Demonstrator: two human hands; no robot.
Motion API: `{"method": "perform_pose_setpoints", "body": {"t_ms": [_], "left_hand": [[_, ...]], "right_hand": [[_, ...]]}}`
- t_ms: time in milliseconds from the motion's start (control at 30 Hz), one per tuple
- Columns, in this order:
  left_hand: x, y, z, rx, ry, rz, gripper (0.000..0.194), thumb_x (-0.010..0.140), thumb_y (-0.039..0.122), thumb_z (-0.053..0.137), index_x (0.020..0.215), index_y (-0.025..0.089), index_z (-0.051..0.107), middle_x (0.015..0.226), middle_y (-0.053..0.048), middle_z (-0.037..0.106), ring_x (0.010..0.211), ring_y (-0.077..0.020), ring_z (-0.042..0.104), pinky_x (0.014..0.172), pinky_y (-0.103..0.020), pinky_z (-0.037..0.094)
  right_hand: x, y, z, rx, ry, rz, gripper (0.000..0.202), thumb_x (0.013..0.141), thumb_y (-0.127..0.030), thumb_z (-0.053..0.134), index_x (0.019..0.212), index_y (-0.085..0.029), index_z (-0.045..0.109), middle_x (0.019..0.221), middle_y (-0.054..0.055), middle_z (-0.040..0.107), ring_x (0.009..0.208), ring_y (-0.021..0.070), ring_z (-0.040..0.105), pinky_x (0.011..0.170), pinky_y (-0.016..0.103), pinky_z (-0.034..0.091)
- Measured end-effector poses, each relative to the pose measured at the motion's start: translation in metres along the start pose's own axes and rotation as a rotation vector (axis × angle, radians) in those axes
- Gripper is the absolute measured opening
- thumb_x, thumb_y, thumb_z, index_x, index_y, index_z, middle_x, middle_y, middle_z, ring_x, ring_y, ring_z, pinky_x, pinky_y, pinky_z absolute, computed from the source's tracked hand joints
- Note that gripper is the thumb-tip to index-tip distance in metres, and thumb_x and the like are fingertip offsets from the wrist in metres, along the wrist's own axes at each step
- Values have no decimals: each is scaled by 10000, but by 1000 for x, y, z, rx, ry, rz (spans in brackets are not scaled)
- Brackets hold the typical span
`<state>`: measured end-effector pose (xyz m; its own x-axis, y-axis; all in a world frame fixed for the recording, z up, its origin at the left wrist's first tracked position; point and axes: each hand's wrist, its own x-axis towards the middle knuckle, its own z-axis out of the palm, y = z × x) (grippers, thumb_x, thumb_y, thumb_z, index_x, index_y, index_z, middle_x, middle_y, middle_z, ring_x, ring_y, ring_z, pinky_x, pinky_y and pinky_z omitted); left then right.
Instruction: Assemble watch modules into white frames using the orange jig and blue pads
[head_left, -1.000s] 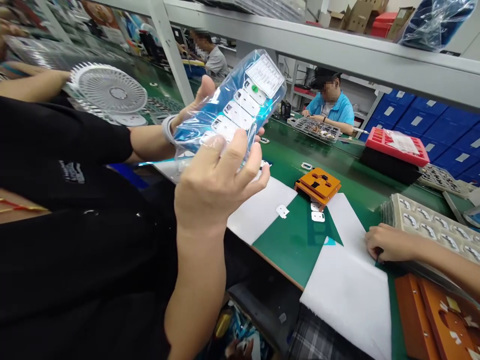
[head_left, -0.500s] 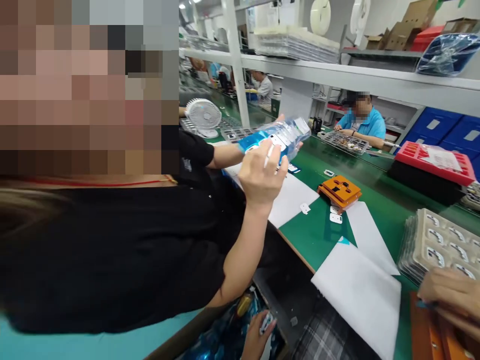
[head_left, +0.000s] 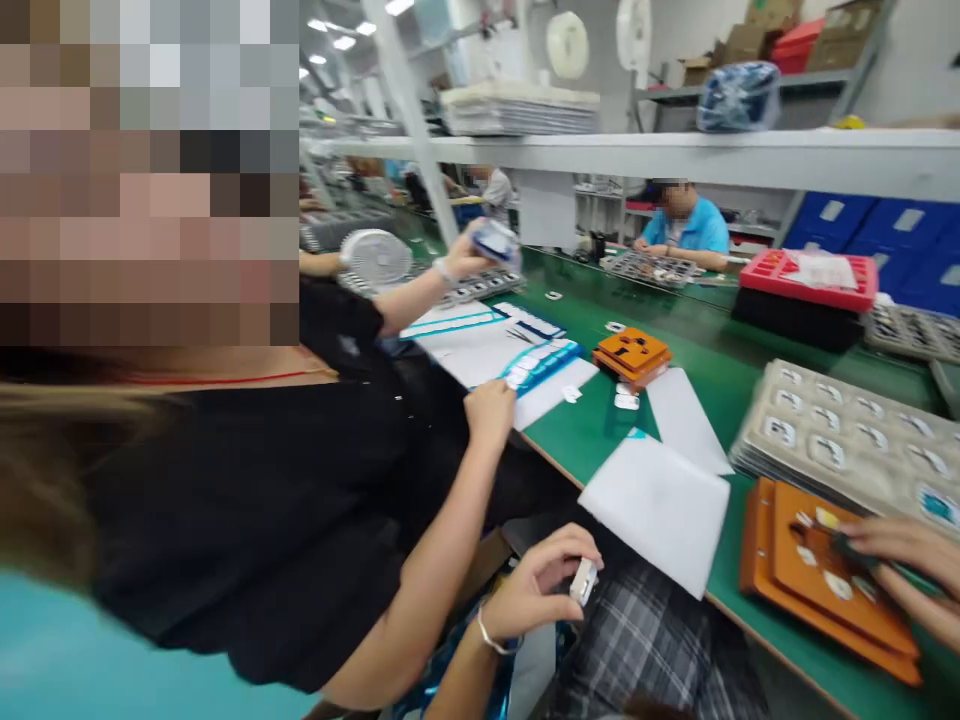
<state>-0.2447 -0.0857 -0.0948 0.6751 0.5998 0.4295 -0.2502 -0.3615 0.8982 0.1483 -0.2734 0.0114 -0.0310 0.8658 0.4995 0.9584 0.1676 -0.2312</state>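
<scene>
A long workbench with a glossy green top [head_left: 585, 425] is covered in part by thin, white, foam-like sheets [head_left: 660, 500]. On the farthest sheet, strips of white labels on blue backing [head_left: 544, 365] are spread. Between the sheets a small, square, orange fixture [head_left: 632, 350] is set down; nearer, a larger orange block fixture [head_left: 817, 570] is placed beside a stack of beige moulded plastic trays [head_left: 892, 475]. A black box [head_left: 795, 318] — topped by a red compartmented tray [head_left: 757, 268] — and a round white fan [head_left: 376, 258] are also borne by the bench.
</scene>
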Motion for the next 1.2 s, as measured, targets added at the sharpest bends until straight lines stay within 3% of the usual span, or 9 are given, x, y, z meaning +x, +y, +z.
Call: {"method": "perform_pose_setpoints", "body": {"t_ms": [100,200,300,467,733,867,967,1100,1200], "left_hand": [[42,35,10,-162,-179,9,468,782,567,702,1186,352,605,1059,-97,576,909,-257,663,678,-370,596],[107,58,32,-382,-235,155,343,920,367,610,1236,457,512,1168,-50,582,935,-191,646,646,-291,590],[173,67,66,-246,-255,117,184,921,296,620,1101,321,647,1261,-67,549,998,-171,621,732,-258,583],[236,55,114,-224,-477,70,540,735,334,822,1227,295,603,1381,-80,413,1078,-196,587,849,-310,584],[222,17,121,-153,-451,220,673,687,420,845,1294,302,579,1165,-64,485,837,-129,589,716,-261,562],[212,18,125,-91,-437,303,635,667,384,866,1223,264,585,1181,-95,578,943,-184,622,728,-267,553],[207,21,134,28,-416,360,576,668,397,862,1157,238,603,1143,-107,636,1040,-242,628,794,-331,558],[201,25,144,122,-407,412,625,668,456,848,1184,236,572,1115,-98,662,962,-229,654,735,-319,542],[200,28,143,183,-445,497,734,664,583,800,1242,230,518,1155,-118,659,1028,-257,638,826,-379,510]], "right_hand": [[8,-20,-1,119,180,-60,265,878,-192,570,1030,-368,695,945,53,754,841,254,735,750,414,618],[16,-25,3,119,258,-143,213,885,-162,562,957,-277,726,879,48,755,910,235,705,811,413,592],[17,-23,7,64,237,-153,206,883,-165,557,944,-260,730,893,42,758,923,238,663,802,441,576],[13,-24,12,32,166,-228,245,875,-116,536,993,-229,719,953,45,758,973,233,610,837,443,548],[15,-25,11,91,52,-153,276,865,-60,477,951,-190,704,1042,57,739,1081,251,555,885,446,522],[18,-32,10,204,195,-82,309,895,-57,480,1104,-210,649,1060,69,697,1026,210,597,885,411,536],[21,-42,13,410,249,98,317,897,-215,629,1212,-241,611,1154,93,612,984,183,639,828,350,581],[22,-47,16,578,269,273,223,828,-298,742,1043,-243,726,1137,85,595,931,174,666,756,302,614],[18,-40,12,640,268,278,235,808,-269,764,1043,-255,750,1121,82,635,885,175,682,691,299,620]]}}
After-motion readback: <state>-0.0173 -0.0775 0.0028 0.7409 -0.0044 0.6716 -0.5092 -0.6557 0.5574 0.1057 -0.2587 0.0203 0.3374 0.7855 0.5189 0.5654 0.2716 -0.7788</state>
